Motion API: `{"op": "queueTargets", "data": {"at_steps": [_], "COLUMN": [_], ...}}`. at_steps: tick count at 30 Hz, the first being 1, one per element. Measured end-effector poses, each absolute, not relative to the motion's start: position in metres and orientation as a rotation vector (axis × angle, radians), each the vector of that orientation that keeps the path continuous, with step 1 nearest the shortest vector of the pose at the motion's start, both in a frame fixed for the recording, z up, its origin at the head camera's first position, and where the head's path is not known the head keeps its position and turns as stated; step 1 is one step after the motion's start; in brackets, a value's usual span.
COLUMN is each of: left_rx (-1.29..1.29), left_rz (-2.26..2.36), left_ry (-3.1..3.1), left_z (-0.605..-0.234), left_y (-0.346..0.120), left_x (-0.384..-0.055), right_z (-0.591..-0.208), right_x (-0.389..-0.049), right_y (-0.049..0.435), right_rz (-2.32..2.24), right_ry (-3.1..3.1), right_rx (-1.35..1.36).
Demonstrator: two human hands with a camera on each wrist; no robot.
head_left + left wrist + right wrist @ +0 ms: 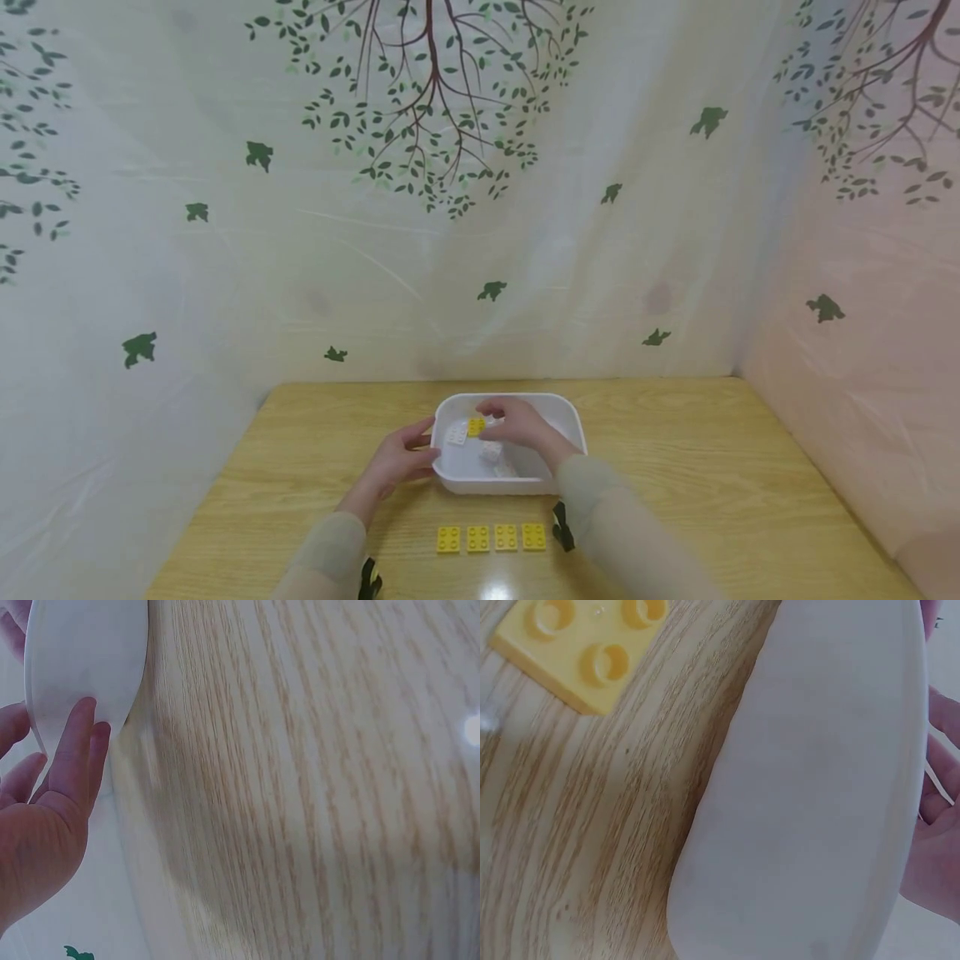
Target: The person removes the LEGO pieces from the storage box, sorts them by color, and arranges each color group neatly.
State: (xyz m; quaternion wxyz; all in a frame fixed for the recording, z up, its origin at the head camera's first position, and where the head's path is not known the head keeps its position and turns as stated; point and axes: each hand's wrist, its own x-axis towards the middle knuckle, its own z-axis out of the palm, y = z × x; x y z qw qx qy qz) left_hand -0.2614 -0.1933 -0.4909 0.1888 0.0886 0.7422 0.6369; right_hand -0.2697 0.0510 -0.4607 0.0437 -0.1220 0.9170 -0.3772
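Observation:
A white plastic bin (pixel 491 487) stands on the table with toy building bricks inside. My left hand (pixel 405 454) rests against the bin's left end; the left wrist view shows its fingers extended on the outer wall (pixel 82 645). My right hand (pixel 517 423) reaches over the rim into the bin, thumb and fingers apart. Just left of its fingertips lies a yellow brick (pixel 476 427). Beside that is a white brick (pixel 457 435), and another white brick (pixel 491 451) lies below the right hand. In the right wrist view the bin's wall hides part of this hand (pixel 939 840).
Several yellow bricks (pixel 477 539) lie in a straight row in front of the bin, studs up; part of one yellow brick (pixel 585 645) shows in the right wrist view. The wooden table (pixel 675 467) ends behind the bin at a leaf-patterned curtain (pixel 450 317).

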Motion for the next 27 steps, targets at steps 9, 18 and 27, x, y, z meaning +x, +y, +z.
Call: {"op": "queueTargets", "data": {"at_steps": [9,18,27], "left_rx": [0.267,0.281,0.287], "left_rz": [1.786,1.783,1.783], "left_ry": [2.075,2.068,2.069], "left_z": [-0.487,-0.489,-0.489], "left_y": [-0.194,-0.194,-0.194], "left_x": [-0.259,-0.262,-0.264], "right_z": [-0.47,-0.472,-0.475], "right_x": [-0.277,-0.278,-0.273], "right_y": [0.048,0.044,0.04], "right_rz": [-1.153,-1.175,-1.312], "right_ry": [2.795,2.795,2.691], "right_rx": [-0.29,-0.236,-0.082]}}
